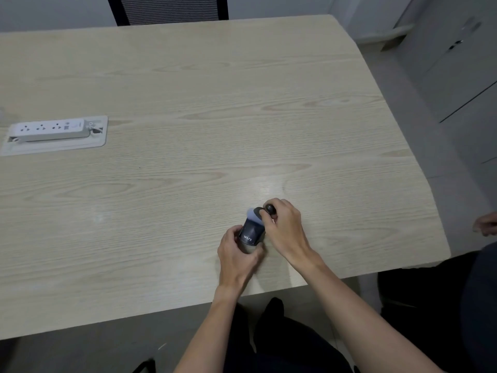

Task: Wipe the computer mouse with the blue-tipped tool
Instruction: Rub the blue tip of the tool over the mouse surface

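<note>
A dark blue-black computer mouse (pixel 250 234) with white lettering lies on the light wood table (pixel 204 109) near its front edge. My left hand (pixel 236 251) grips the mouse's near end and left side. My right hand (pixel 285 227) holds the black handle of the blue-tipped tool (pixel 265 211) from the right. The tool's pale blue tip (pixel 253 214) is blurred and rests against the far end of the mouse. Most of the handle is hidden inside my fingers.
A white power strip (pixel 48 129) sits in a recessed tray at the table's left. A black chair (pixel 172 9) stands beyond the far edge. Another person's hand (pixel 485 224) shows at the right border. My dark-trousered legs are below the table's front edge.
</note>
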